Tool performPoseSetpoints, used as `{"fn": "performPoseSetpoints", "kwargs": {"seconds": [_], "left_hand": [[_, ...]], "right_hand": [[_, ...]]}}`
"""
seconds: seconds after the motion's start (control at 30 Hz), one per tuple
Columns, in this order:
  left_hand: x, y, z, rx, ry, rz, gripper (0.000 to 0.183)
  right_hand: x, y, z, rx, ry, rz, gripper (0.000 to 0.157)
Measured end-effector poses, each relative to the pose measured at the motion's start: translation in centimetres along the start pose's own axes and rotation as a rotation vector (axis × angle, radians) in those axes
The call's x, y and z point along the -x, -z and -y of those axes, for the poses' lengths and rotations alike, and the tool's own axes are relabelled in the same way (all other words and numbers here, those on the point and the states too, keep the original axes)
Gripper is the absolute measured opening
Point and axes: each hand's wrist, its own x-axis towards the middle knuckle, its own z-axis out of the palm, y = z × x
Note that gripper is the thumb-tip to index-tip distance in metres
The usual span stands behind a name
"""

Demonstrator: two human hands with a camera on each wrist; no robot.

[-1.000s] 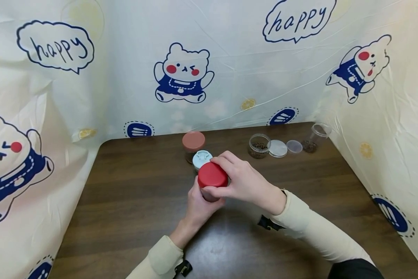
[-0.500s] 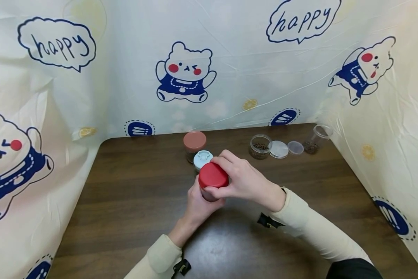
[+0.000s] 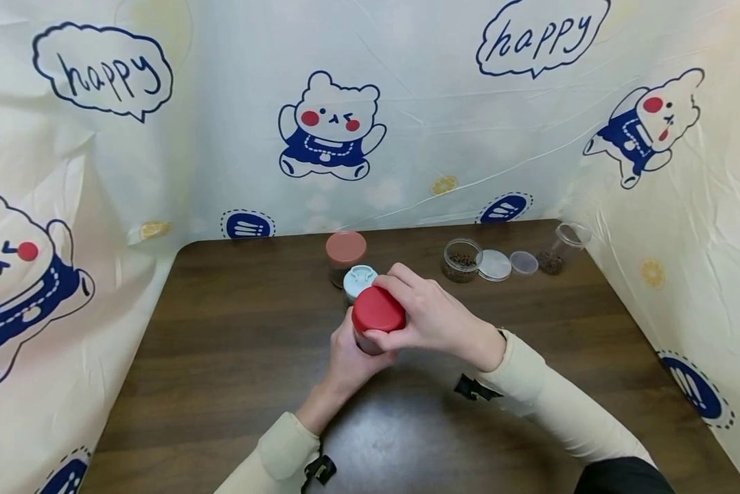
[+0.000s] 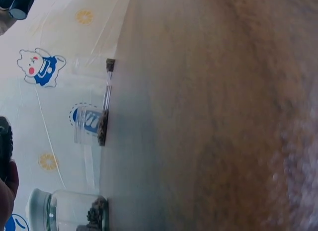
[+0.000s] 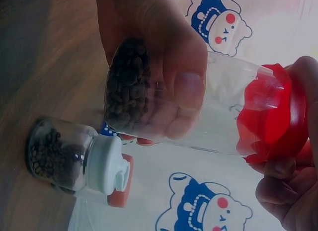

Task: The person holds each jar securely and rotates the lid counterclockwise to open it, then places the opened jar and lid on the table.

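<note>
A clear jar (image 5: 221,107) with dark beans at its bottom is held above the table in the middle of the head view. My left hand (image 3: 353,357) grips its side, the thumb lying across the wall in the right wrist view. On its mouth sits a red lid (image 3: 379,310) with a wavy skirt. My right hand (image 3: 434,317) holds this lid, fingers on its far side and thumb on its near side. Just behind stands a bean-filled jar with a light blue lid (image 3: 360,280). The left wrist view shows neither the held jar nor the grip.
Behind the blue-lidded jar is one with a dusty pink lid (image 3: 346,248). Farther right stand an uncovered jar of beans (image 3: 460,264), a white lid (image 3: 495,265), a small translucent lid (image 3: 524,263) and a clear container (image 3: 561,247) with dark contents. A printed cloth (image 3: 407,123) surrounds the table (image 3: 234,357).
The head view shifts slightly. Both hands keep the same hold on the jar and its red lid, with no clear turning of the lid.
</note>
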Motion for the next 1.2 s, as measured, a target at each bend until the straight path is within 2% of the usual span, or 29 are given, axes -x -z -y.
{"fn": "performPoseSetpoints", "kwargs": {"seconds": [0.23, 0.4, 0.5, 0.8, 1.03, 1.2], "left_hand": [[-0.2, 0.2, -0.2, -0.022, 0.012, 0.021, 0.073], [-0.2, 0.2, -0.4, -0.036, 0.037, 0.030, 0.072], [0.0, 0.2, -0.4, -0.033, 0.043, 0.032, 0.072], [0.2, 0.2, -0.1, -0.026, 0.051, 0.033, 0.071], [0.3, 0.5, 0.1, 0.031, 0.055, 0.080, 0.070], [0.3, 0.8, 0.2, 0.083, 0.067, 0.132, 0.074]], "right_hand": [[-0.1, 0.1, 0.1, 0.013, -0.030, 0.029, 0.052], [-0.2, -0.1, 0.8, 0.095, -0.112, 0.063, 0.051], [-0.4, -0.4, 1.0, 0.124, -0.126, 0.070, 0.049], [-0.5, -0.6, 0.7, 0.126, -0.049, 0.068, 0.045], [-0.5, -0.5, 0.5, 0.117, -0.003, 0.080, 0.048], [-0.5, -0.1, 0.2, 0.071, 0.008, 0.122, 0.051]]}}
